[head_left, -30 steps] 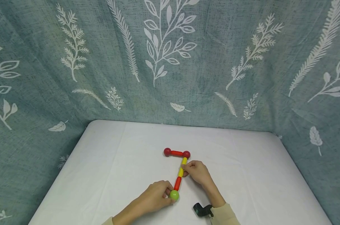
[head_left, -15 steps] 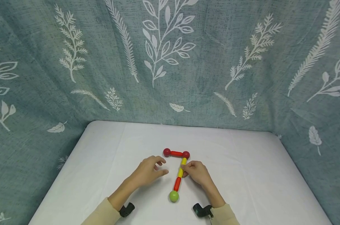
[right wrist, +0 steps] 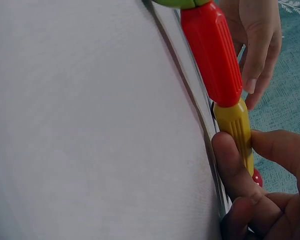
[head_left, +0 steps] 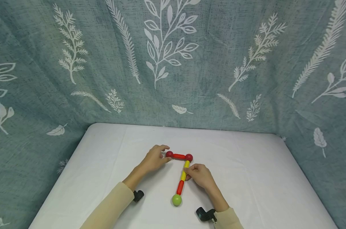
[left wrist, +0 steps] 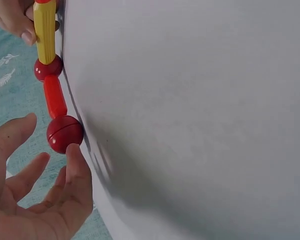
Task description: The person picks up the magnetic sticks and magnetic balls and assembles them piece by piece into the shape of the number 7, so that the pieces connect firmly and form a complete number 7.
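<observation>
A chain of sticks and balls lies on the white table. At its far end a short red stick (head_left: 179,156) joins two red balls, the left one (head_left: 169,154) and the right one (head_left: 189,157). From the right ball a yellow stick (head_left: 185,171) runs toward me, then another red stick (head_left: 180,187) and a green ball (head_left: 176,200). My left hand (head_left: 154,159) is spread around the left red ball; in the left wrist view one fingertip (left wrist: 74,150) overlaps the ball's edge, contact unclear. Between thumb and index finger my right hand (right wrist: 270,180) pinches the yellow stick.
White cloth covers the table (head_left: 233,178), whose far edge meets a green leaf-patterned curtain (head_left: 207,79). A black wrist camera (head_left: 204,214) sits at my right wrist, and another (head_left: 138,196) at my left.
My left hand has let go of the green ball and moved away from me to the left red ball, its fingers spreading. My right hand stays in place on the yellow stick.
</observation>
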A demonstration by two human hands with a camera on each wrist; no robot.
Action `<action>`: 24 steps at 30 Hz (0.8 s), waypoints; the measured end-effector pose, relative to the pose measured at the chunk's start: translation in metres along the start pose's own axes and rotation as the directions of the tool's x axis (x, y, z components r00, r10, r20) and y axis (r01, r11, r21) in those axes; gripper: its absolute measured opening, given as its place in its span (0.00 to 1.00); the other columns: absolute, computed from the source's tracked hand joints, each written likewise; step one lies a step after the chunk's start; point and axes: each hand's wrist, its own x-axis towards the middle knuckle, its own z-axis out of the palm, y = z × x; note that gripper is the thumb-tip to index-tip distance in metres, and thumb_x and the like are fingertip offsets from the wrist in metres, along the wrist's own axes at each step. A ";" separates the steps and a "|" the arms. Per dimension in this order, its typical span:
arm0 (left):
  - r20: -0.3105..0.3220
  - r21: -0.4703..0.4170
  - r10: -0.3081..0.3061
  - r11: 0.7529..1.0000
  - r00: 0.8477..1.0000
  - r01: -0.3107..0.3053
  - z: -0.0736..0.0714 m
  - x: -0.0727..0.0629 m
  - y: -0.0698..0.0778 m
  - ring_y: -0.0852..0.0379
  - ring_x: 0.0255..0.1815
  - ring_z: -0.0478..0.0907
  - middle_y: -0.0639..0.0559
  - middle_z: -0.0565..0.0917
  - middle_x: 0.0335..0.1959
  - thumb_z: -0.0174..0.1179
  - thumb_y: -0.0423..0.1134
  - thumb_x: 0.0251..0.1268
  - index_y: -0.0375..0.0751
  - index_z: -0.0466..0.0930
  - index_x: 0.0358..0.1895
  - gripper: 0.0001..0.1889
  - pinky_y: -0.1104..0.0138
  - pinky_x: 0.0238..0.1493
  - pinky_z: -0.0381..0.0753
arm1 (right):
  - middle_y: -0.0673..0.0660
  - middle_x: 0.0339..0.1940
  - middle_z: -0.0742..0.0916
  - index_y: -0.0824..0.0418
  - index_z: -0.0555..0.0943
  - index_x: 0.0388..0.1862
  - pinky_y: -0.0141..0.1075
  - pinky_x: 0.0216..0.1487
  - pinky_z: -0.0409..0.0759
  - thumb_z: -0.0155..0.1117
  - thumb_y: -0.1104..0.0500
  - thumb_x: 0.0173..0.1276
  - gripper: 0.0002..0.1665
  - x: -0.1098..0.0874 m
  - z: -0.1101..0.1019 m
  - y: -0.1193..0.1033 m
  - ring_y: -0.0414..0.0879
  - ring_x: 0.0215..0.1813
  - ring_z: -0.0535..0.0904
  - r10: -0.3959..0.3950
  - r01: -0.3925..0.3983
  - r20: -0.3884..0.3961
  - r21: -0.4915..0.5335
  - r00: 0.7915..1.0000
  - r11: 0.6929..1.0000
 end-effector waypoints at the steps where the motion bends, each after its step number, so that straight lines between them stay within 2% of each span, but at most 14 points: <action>1: 0.005 0.006 0.007 1.000 1.000 -0.007 0.001 0.002 0.000 0.51 0.43 0.76 0.39 0.78 0.55 0.69 0.42 0.65 0.40 0.78 0.63 0.25 0.61 0.39 0.77 | 0.52 0.20 0.85 0.64 0.83 0.33 0.38 0.30 0.66 0.67 0.52 0.70 0.14 0.000 0.000 0.000 0.47 0.27 0.76 0.001 -0.001 0.000 0.000 1.000 1.000; 5: 0.022 0.019 0.025 1.000 0.999 -0.025 0.004 0.008 -0.003 0.52 0.40 0.76 0.40 0.80 0.53 0.69 0.40 0.64 0.38 0.78 0.61 0.24 0.62 0.39 0.77 | 0.52 0.20 0.85 0.64 0.84 0.33 0.38 0.30 0.66 0.67 0.52 0.70 0.14 0.000 0.000 -0.001 0.47 0.28 0.76 0.002 -0.002 -0.001 0.002 1.000 1.000; 11: 0.044 0.002 0.011 1.000 0.999 -0.011 0.007 0.012 -0.005 0.56 0.38 0.74 0.46 0.81 0.47 0.68 0.39 0.65 0.38 0.79 0.60 0.21 0.63 0.38 0.76 | 0.52 0.20 0.85 0.63 0.84 0.32 0.38 0.30 0.65 0.67 0.53 0.69 0.14 0.000 0.000 0.000 0.46 0.27 0.75 -0.006 0.006 -0.005 0.001 1.000 1.000; 24: 0.042 -0.019 0.003 1.000 0.999 -0.002 0.011 0.016 -0.007 0.55 0.40 0.76 0.48 0.83 0.43 0.67 0.37 0.66 0.38 0.80 0.57 0.18 0.60 0.41 0.77 | 0.51 0.18 0.85 0.63 0.83 0.31 0.38 0.29 0.65 0.67 0.53 0.69 0.14 0.002 0.000 0.000 0.46 0.27 0.76 -0.022 0.022 -0.036 -0.008 0.999 1.000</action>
